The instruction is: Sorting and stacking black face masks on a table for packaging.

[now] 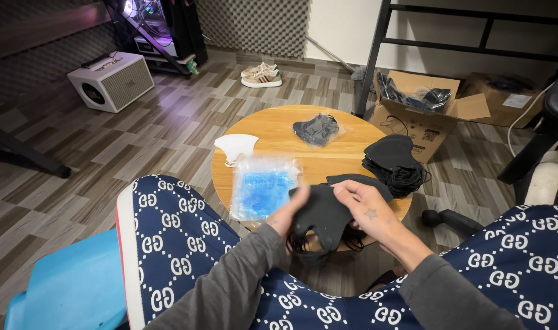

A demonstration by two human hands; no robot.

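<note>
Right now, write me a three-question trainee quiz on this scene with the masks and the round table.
1. True or false: both hands hold a black fabric face mask.
2. What lies beside the white mask on the round wooden table? A) clear plastic bags with blue sheets B) scissors C) a cup
3. Where is the stack of black masks?

Key: 1 true; 2 A; 3 at the table's right edge.

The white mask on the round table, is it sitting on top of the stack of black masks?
No, the white mask lies alone at the table's left edge, apart from the black stack on the right.
</note>
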